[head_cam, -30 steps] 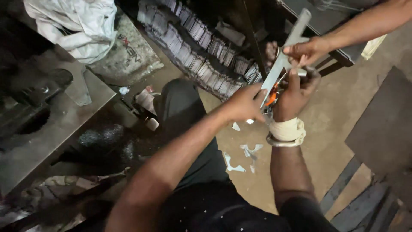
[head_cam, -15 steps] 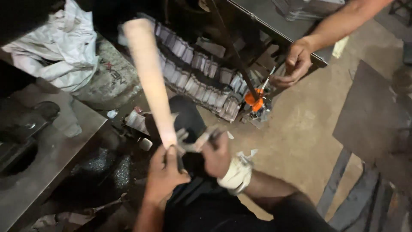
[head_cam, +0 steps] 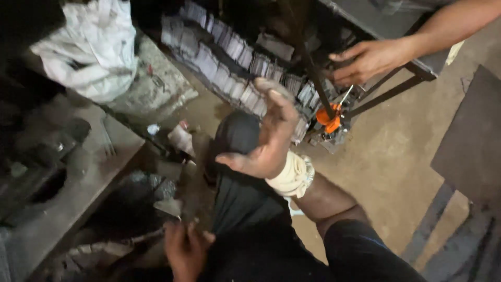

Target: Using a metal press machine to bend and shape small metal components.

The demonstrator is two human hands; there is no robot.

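While the right hand (head_cam: 269, 138), wrist wrapped in cloth, hovers spread and empty above the knee (head_cam: 237, 133), the left hand (head_cam: 183, 249) rests low, its grip unclear. Another person's hand (head_cam: 368, 60) reaches near the orange tool (head_cam: 330, 117); crowded hands could collide there.

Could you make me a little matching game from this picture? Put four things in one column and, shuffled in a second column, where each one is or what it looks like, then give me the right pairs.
Things:
1. right hand
2. left hand
3. another person's hand
4. white cloth bundle

Descriptions:
A. top left, heaped beside the bench
B. open and empty, raised, with a pale wrap on its wrist
C. low in the picture, near the dark trousers
D. top right, reaching to a dark metal frame, above an orange piece

Pairs: 1-B, 2-C, 3-D, 4-A
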